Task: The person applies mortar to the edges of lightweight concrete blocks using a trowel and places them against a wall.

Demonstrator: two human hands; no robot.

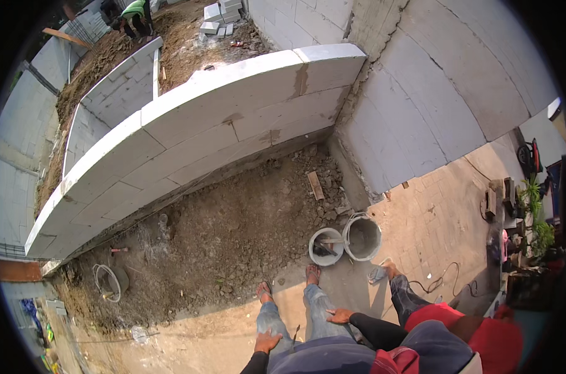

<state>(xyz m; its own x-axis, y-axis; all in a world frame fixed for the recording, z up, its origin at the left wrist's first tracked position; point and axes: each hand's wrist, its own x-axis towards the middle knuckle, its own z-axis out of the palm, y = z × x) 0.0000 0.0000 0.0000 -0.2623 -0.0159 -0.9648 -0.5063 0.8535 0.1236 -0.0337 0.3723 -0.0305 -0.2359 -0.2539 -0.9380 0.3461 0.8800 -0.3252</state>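
Note:
My left hand (267, 341) rests on my left thigh, its fingers loosely apart with nothing in them. On my right leg, near the knee, lies my right hand (340, 316), open and empty with its fingers spread over the faded blue jeans (320, 303). Beyond my bare right foot (313, 273) stands a pale bucket (314, 250) holding what look like hand tools. Touching it on the right is a second bucket (364, 255), its inside grey with residue.
A curved block wall (202, 134) rises ahead, joining a tall wall (420, 106). Rough soil (233, 212) holds a wooden piece (315, 186), a red-handled tool (117, 250) and another bucket (122, 280). A person in red (457, 324) is close at right; another person (135, 12) bends far left.

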